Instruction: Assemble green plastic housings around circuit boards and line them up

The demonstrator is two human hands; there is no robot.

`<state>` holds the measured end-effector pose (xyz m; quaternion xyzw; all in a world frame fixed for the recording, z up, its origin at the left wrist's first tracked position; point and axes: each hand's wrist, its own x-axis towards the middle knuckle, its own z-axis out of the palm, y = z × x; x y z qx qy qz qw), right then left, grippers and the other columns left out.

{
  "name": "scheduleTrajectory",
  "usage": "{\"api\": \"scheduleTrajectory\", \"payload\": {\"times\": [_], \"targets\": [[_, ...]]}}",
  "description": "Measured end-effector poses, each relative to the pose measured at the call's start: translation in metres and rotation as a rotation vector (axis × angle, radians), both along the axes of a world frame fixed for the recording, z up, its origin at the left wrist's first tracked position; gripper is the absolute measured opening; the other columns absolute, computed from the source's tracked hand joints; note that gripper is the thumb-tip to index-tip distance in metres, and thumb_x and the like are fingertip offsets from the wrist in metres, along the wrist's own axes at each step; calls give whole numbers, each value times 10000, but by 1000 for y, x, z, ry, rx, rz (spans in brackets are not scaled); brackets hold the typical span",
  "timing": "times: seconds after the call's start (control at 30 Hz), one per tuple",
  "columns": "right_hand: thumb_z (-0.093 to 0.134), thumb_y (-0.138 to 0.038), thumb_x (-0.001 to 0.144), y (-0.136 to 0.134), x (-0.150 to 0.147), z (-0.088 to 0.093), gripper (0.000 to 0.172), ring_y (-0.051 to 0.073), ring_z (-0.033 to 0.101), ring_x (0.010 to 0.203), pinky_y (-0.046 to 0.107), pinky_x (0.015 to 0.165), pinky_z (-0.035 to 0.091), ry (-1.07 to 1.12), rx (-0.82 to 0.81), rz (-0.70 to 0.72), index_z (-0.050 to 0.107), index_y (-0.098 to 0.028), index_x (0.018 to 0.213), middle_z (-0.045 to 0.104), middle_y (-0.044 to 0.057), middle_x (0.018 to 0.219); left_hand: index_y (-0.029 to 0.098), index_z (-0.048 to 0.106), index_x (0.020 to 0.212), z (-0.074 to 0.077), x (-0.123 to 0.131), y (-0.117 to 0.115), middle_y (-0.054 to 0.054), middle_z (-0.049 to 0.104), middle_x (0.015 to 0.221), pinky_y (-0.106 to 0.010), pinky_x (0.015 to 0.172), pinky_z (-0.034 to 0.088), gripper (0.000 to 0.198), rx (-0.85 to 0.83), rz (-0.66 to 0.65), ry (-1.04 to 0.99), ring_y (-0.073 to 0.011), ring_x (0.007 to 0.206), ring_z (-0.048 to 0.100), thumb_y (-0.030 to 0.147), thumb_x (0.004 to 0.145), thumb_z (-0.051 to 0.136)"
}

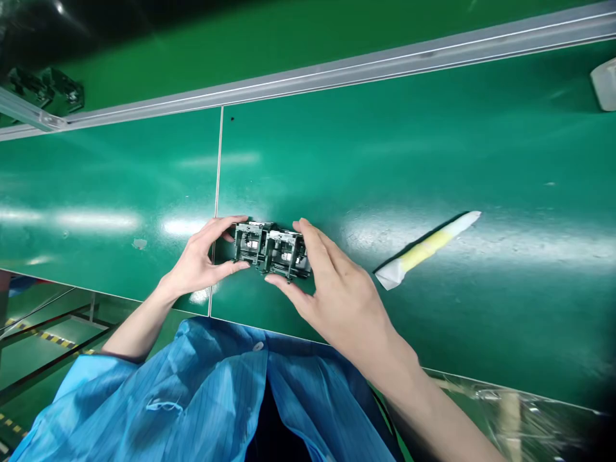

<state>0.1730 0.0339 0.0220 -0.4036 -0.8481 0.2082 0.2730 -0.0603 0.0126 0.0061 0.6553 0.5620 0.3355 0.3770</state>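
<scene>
Two black open-framed mechanical units, a left one (pixel 250 242) and a right one (pixel 287 254), sit side by side above the green bench top, with small metallic parts inside. I cannot tell if they are joined. My left hand (pixel 196 256) grips the left unit's outer end, thumb at the near edge and fingers at the far edge. Around the right unit's outer end closes my right hand (pixel 339 289), with its thumb on the near side and its fingers on the far side. My palms hide part of the outer ends.
Right of my hands, a white-and-yellow wrapped, knife-shaped thing (pixel 426 249) lies on the bench (pixel 433 160). A metal rail (pixel 337 69) runs along the back. More black units (pixel 62 88) stand beyond it at upper left. A pale object (pixel 605 85) is at the right edge.
</scene>
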Motion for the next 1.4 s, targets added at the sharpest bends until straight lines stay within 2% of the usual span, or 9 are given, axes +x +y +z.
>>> {"api": "scheduleTrajectory", "payload": {"times": [0.13,0.27,0.43,0.63,0.83,0.97,1.07,1.2,1.4], "targets": [[630,-295,923,-5,7,28,683,342,613,1238,463,997,595,-45,68,68,329,-64,1492,611,240,1330,238,583,1315,-4,1,-6,-142,656,1314,-342,947,572,617,-35,-13,-335,-247,1157,662,382,762,819],[630,-211,913,-6,8,46,587,323,645,1185,442,984,606,-51,169,63,418,-92,1448,651,199,1277,248,568,1319,-6,7,-8,-155,652,1325,-300,840,601,639,-37,-36,-450,-228,1049,701,406,756,824],[604,-145,903,-7,4,50,526,302,655,1168,411,979,610,-55,184,41,461,-93,1407,664,179,1246,238,550,1340,-2,11,-10,-165,637,1343,-293,845,610,644,-29,-53,-471,-210,997,716,392,772,812],[682,-338,899,-8,6,46,660,339,587,1268,449,1040,571,-56,130,92,424,-19,1415,617,249,1309,235,555,1347,0,11,-13,-124,628,1359,-281,934,584,598,-13,-35,-473,-212,1165,656,334,806,790],[644,-323,927,-7,12,37,563,293,565,1310,471,1073,543,112,-187,57,437,-121,1411,591,189,1379,244,521,1383,5,6,-17,-135,616,1371,-407,1045,534,604,38,-8,-226,-266,1282,590,309,832,759],[698,-281,889,-10,15,32,606,277,526,1354,453,1130,489,214,-241,51,439,-143,1419,568,182,1412,242,467,1431,13,4,-16,-154,599,1382,-411,988,557,645,105,-46,-70,-279,1276,589,305,848,737],[744,-287,852,-11,15,22,664,284,489,1387,474,1160,446,344,-334,48,437,-183,1431,534,169,1450,235,454,1441,28,6,-11,-148,628,1305,-439,971,545,692,265,-93,98,-287,1217,605,320,826,760],[720,-356,871,-10,14,0,643,270,438,1427,481,1170,423,688,-503,103,425,-281,1437,520,101,1475,218,435,1457,57,12,-4,-130,646,1168,-457,916,518,736,499,-150,412,-279,1068,619,363,815,765],[695,-439,885,-13,13,-10,530,233,461,1412,433,1159,430,953,-734,153,502,-304,1360,574,64,1423,186,429,1458,85,20,-3,-101,597,1022,-380,781,489,681,510,-233,597,-228,898,566,466,883,663]]}}
